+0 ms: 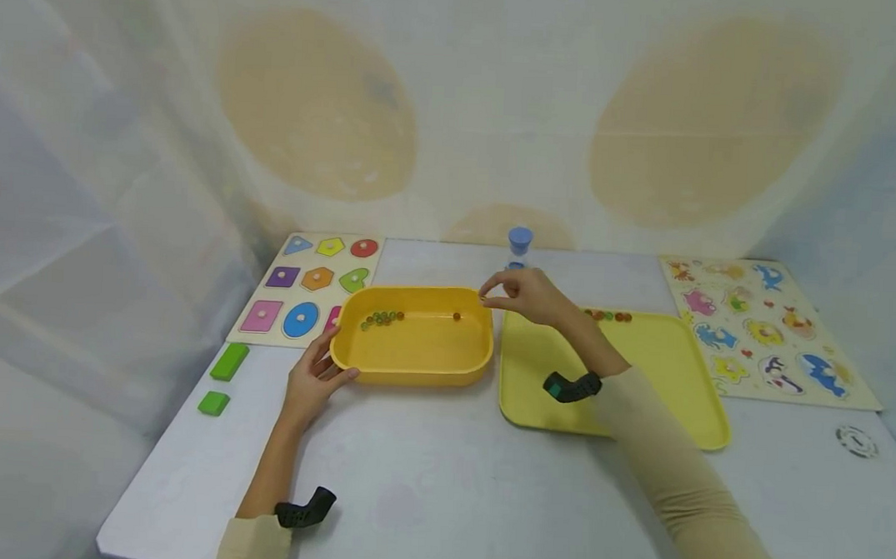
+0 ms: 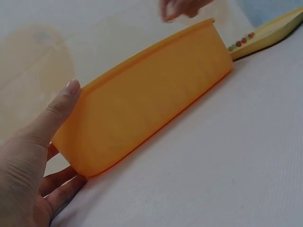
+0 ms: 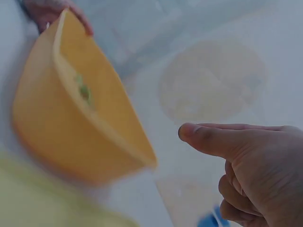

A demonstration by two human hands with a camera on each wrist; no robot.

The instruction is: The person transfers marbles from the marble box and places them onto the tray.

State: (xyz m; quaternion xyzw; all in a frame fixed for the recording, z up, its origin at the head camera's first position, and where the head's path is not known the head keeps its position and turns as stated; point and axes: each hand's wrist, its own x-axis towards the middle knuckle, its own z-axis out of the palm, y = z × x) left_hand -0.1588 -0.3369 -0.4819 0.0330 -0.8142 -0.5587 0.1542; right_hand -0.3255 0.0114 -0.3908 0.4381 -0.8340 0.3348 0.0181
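Observation:
My left hand (image 1: 311, 388) holds the left end of a deep yellow tub (image 1: 414, 376); the thumb lies against its near wall and the fingers reach round the end. Inside the tub, several green and amber marbles (image 1: 382, 318) cluster at the left, and a single amber marble (image 1: 457, 317) lies apart to the right. Just above the tub's right rim, my right hand (image 1: 530, 296) pinches thumb and forefinger together. A small orange marble (image 2: 169, 18) shows at those fingertips in the left wrist view; the right wrist view hides it.
A flat yellow tray (image 1: 548, 384) to the right holds a row of marbles (image 1: 617, 317) along its far edge. Behind stands a blue-topped container (image 1: 520, 239). Puzzle boards (image 1: 271, 273) (image 1: 772, 327) lie at both sides, and green blocks (image 1: 229, 362) at the left.

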